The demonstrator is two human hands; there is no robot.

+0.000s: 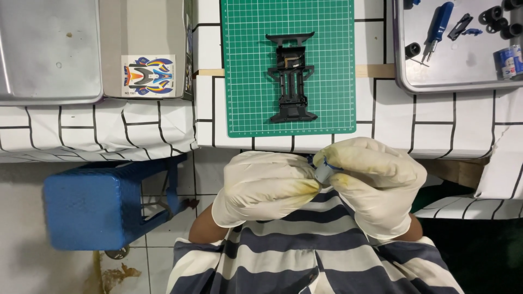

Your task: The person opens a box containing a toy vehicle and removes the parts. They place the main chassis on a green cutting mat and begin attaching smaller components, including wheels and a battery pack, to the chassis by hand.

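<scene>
Both gloved hands meet close to the chest, below the table edge: the left hand (265, 188) and the right hand (376, 182), each in a stained cream latex glove, pinch between their fingertips a small grey-and-blue plastic part (323, 170). Most of that part is hidden by the fingers, so its exact shape cannot be told; both hands look closed on it together.

Ahead on the table, the black plastic toy-car chassis (292, 76) lies lengthwise in the middle of the green gridded cutting mat (332, 109), well apart from the hands. It shows a bare frame with no wheels and no body shell, so the assembly seems to be at an early stage, with most pieces not yet fitted.

To the right, a metal tray (436, 76) holds a blue-handled screwdriver (437, 27), several black round wheels (494, 15) and other small loose parts. To the left stand a second, grey metal tray (49, 54) and a cardboard box carrying a colourful sticker sheet (148, 74). A white table cover with black lines (436, 125) lies beneath, and a blue plastic stool (92, 209) stands on the tiled floor at the left.
</scene>
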